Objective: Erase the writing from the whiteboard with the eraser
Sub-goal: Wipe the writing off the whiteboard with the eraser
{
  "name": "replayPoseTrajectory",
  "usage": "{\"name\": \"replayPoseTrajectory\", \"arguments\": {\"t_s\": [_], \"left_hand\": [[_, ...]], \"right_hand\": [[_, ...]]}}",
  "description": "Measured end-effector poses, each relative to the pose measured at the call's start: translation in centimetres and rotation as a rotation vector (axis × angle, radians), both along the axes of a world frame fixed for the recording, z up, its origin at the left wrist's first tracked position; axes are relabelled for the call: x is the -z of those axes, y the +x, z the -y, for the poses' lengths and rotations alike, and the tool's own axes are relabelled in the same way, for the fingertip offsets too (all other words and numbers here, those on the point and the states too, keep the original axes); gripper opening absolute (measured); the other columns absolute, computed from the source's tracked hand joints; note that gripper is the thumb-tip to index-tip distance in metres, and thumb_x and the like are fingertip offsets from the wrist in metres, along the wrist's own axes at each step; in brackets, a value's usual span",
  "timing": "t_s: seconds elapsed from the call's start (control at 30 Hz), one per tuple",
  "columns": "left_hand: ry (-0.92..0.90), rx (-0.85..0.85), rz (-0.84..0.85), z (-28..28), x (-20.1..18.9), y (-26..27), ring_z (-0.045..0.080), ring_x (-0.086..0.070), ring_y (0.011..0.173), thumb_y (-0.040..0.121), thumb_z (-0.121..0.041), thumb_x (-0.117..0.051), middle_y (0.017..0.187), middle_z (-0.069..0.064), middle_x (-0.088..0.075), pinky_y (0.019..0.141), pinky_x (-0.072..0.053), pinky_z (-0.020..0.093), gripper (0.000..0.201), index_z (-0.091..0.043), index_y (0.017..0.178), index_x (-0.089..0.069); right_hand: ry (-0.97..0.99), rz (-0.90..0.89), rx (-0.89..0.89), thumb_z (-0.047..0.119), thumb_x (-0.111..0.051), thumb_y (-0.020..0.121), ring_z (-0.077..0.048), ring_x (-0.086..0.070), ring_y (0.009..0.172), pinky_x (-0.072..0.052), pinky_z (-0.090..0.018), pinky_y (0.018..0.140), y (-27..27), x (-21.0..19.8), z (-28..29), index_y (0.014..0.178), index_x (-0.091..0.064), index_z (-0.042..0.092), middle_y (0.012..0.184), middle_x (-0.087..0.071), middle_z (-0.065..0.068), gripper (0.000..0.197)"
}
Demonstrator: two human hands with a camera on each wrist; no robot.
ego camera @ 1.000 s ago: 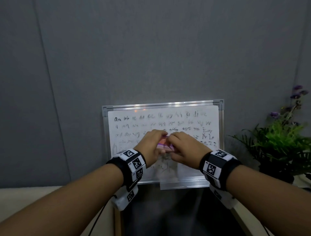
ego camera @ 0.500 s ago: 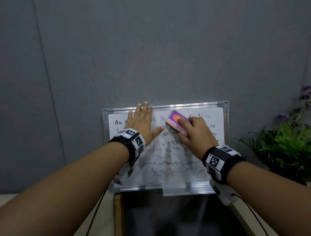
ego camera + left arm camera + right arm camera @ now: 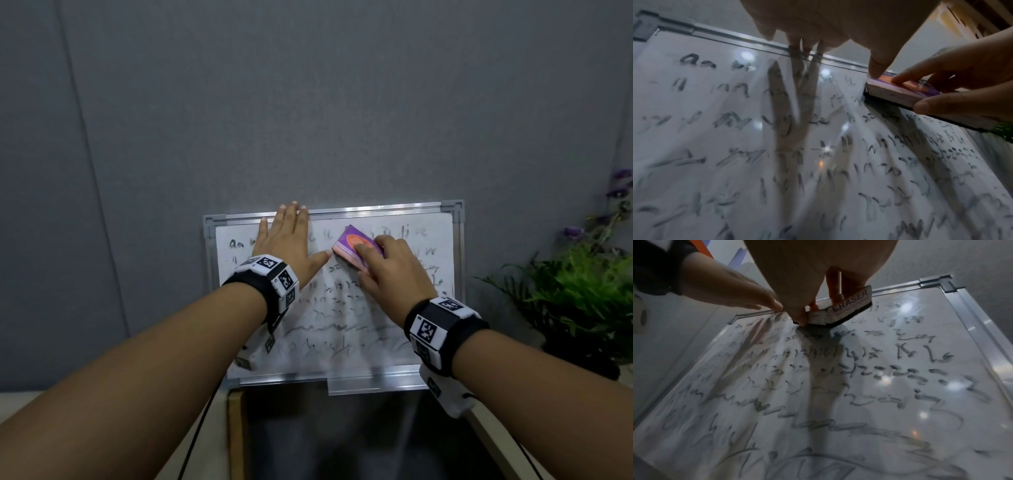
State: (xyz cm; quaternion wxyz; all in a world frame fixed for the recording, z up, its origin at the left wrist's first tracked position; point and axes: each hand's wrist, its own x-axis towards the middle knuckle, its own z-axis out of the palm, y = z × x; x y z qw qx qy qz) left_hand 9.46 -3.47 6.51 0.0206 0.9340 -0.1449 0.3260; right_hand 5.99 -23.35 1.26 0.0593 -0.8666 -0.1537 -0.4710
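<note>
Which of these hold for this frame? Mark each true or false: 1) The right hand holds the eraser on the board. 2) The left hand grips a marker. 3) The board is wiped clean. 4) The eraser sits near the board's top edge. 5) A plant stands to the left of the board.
1) True: the right hand holds the eraser against the board.
2) False: the left hand lies flat on the board with straight fingers and holds nothing.
3) False: smeared writing covers most of it.
4) True: it sits in the upper rows, just below the top frame.
5) False: the plant stands to the right.
</note>
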Motion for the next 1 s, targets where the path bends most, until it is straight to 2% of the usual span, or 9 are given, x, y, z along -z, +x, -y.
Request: {"name": "replayPoseTrajectory", "arguments": {"t_s": [0.13, 0.27, 0.37, 0.53, 0.7, 0.8, 0.9, 1.0], "left_hand": [[-0.062, 0.024, 0.004, 0.3, -0.3, -0.7, 0.029, -0.008, 0.144, 0.086, -0.060, -0.050, 0.155, 0.007, -0.010, 0.118, -0.007, 0.042, 0.089, -0.018, 0.152, -0.007], [-0.054, 0.038, 0.033, 0.3, -0.7, -0.6, 0.028, -0.013, 0.143, 0.085, -0.058, -0.052, 0.156, 0.007, -0.013, 0.118, -0.015, 0.042, 0.088, -0.016, 0.151, -0.013], [0.030, 0.021, 0.061, 0.1, -0.7, -0.1, 0.029, -0.015, 0.143, 0.085, -0.062, -0.048, 0.154, 0.010, -0.020, 0.119, -0.012, 0.045, 0.089, -0.014, 0.151, -0.013], [0.116, -0.008, 0.062, 0.0, -0.7, 0.2, 0.030, -0.012, 0.144, 0.086, -0.060, -0.042, 0.154, 0.011, -0.019, 0.119, -0.003, 0.046, 0.087, -0.017, 0.153, -0.008], [0.136, -0.008, 0.051, 0.0, -0.7, 0.7, 0.030, -0.011, 0.144, 0.085, -0.058, -0.042, 0.154, 0.011, -0.018, 0.119, -0.005, 0.047, 0.088, -0.016, 0.153, -0.007], [0.132, -0.003, 0.041, -0.1, -0.8, 0.7, 0.030, -0.009, 0.145, 0.084, -0.058, -0.045, 0.155, 0.011, -0.016, 0.119, -0.005, 0.046, 0.089, -0.017, 0.153, -0.005], [0.132, -0.001, 0.037, -0.2, -0.8, 0.7, 0.030, -0.008, 0.145, 0.085, -0.057, -0.046, 0.156, 0.011, -0.015, 0.119, -0.005, 0.046, 0.090, -0.016, 0.153, -0.005], [0.134, 0.002, 0.040, -0.1, -0.8, 0.7, 0.030, -0.008, 0.145, 0.084, -0.055, -0.047, 0.155, 0.011, -0.017, 0.119, -0.005, 0.046, 0.090, -0.015, 0.153, -0.006]], "right_hand": [[0.007, 0.012, 0.022, 0.022, -0.070, 0.079, -0.035, -0.051, 0.091, -0.051, -0.041, 0.069, 0.0, 0.2, 0.8, 0.121, -0.058, 0.011, 0.113, -0.055, -0.020, 0.045], [0.029, 0.023, 0.025, 0.022, -0.072, 0.079, -0.035, -0.051, 0.092, -0.049, -0.040, 0.070, 0.1, -0.3, 0.6, 0.121, -0.058, 0.010, 0.113, -0.055, -0.020, 0.046], [0.013, 0.007, 0.013, 0.023, -0.071, 0.079, -0.034, -0.051, 0.093, -0.049, -0.040, 0.069, 0.1, 0.0, 0.1, 0.122, -0.058, 0.012, 0.113, -0.055, -0.019, 0.046], [-0.013, 0.000, 0.041, 0.023, -0.072, 0.078, -0.033, -0.052, 0.090, -0.050, -0.039, 0.066, 0.0, 0.9, 0.6, 0.122, -0.058, 0.012, 0.111, -0.056, -0.018, 0.048], [0.001, 0.016, 0.043, 0.025, -0.070, 0.080, -0.033, -0.052, 0.092, -0.049, -0.040, 0.069, 0.1, -0.3, 0.1, 0.124, -0.058, 0.012, 0.113, -0.056, -0.018, 0.047], [-0.029, 0.006, 0.020, 0.028, -0.067, 0.082, -0.033, -0.052, 0.089, -0.048, -0.039, 0.066, 0.0, -0.2, -0.9, 0.124, -0.058, 0.012, 0.110, -0.057, -0.018, 0.046], [-0.074, 0.018, 0.034, 0.026, -0.073, 0.077, -0.033, -0.054, 0.084, -0.046, -0.036, 0.062, -0.1, 0.4, -0.5, 0.120, -0.060, 0.011, 0.107, -0.058, -0.018, 0.048], [-0.056, 0.040, 0.064, 0.024, -0.075, 0.075, -0.034, -0.053, 0.084, -0.046, -0.036, 0.062, 0.0, 0.3, 0.7, 0.120, -0.061, 0.012, 0.107, -0.058, -0.018, 0.048]]}}
